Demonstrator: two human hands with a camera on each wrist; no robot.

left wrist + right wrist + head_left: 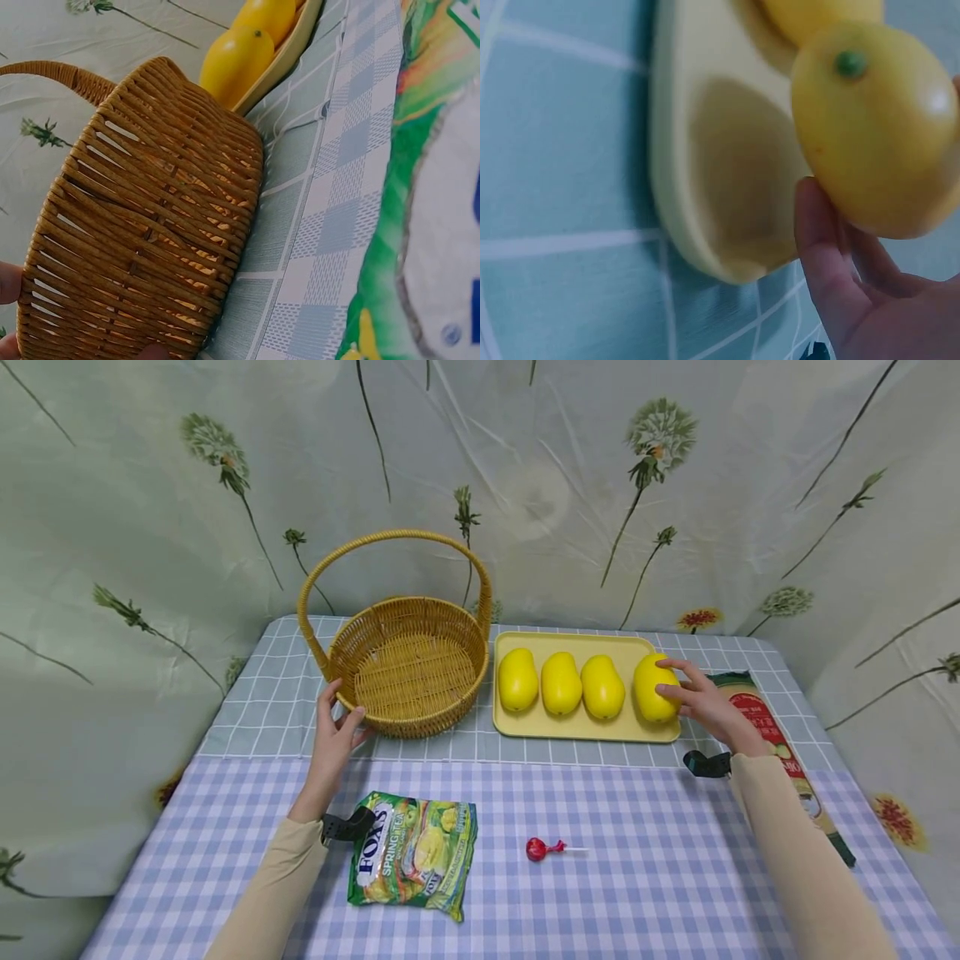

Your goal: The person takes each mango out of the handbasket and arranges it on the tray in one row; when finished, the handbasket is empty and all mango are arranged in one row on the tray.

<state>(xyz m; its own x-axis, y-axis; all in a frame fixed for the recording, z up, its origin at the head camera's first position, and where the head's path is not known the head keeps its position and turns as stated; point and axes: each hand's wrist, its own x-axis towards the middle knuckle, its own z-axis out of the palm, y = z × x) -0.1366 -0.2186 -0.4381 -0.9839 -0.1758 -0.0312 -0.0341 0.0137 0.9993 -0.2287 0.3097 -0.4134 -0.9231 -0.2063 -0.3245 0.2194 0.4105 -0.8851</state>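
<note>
At the left of the table, my left hand point(336, 735) holds the near-left rim of a brown wicker basket point(420, 718) with a tall arched handle. The left wrist view shows the basket's woven side point(150, 217) close up and only bits of fingertips at its edge. My right hand point(708, 706) grips a yellow mango point(651, 689) from its right side, over the right end of a pale yellow tray point(585, 729). In the right wrist view that mango point(874, 135), with a green stem spot, is held above the tray. Several more mangoes point(561, 683) lie in a row there.
A green candy bag point(420, 856) lies near my left forearm. A red lollipop point(536, 849) lies to its right. Along the right edge is a long green and red packet point(761, 714), partly behind my right arm. A patterned curtain point(540, 502) hangs behind the table.
</note>
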